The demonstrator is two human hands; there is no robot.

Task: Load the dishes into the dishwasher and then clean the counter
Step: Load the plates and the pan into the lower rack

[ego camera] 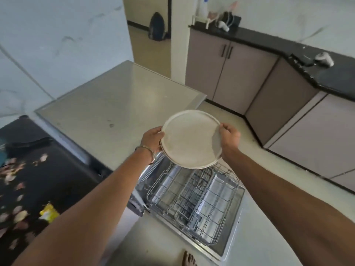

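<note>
Two stacked pale round plates [191, 139] hang in the air above the open dishwasher. My left hand [151, 140] grips their left rim and my right hand [229, 136] grips their right rim. Below them the dishwasher's wire rack [192, 196] is pulled out over the lowered door [228, 244]; the rack holds no dishes that I can see. The dishwasher's grey top [119, 110] lies to the left of the plates.
A black counter [28, 169] at the left carries scattered food scraps and a yellow wrapper [48, 212]. Another black counter [326, 77] runs along the right over beige cabinets [240, 77]. My bare foot [189, 259] stands on the pale floor by the door.
</note>
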